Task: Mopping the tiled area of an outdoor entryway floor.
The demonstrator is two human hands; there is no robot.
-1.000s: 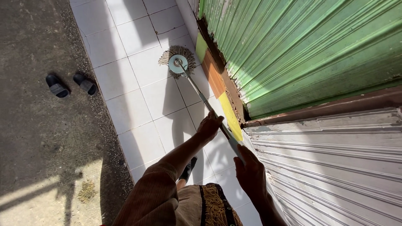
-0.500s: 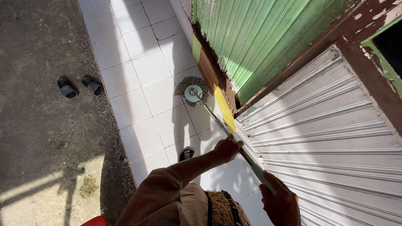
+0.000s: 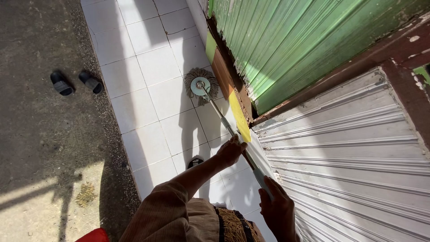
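A: We see the mop (image 3: 204,87) first. Its round head with stringy fringe lies flat on the white tiles (image 3: 148,67), close to the wall edge of the tiled strip, and its metal pole slants back toward us.

B: And we see both hands on that pole. The left hand (image 3: 230,151) is wrapped around it about midway, fingers curled tight. The right hand (image 3: 277,208) grips the near end, closed around it, low by the white shutter (image 3: 354,166).

A: We'd add that the left arm wears a brown sleeve (image 3: 165,213), with patterned cloth below it at the bottom edge.

B: Along the wall edge of the tiles we see a low step painted yellow, brown and pale green, just beside the mop head. Above it stands a green corrugated shutter (image 3: 286,40), its paint worn, framed in brown.

A: The tiles are sunlit, crossed by our shadow. A dark foot shows on them just under the left arm.

B: At the outer edge the tiles meet rough grey ground (image 3: 40,143). Two dark sandals (image 3: 76,83) sit there side by side, well apart from the mop. A bit of something red shows at the bottom edge.
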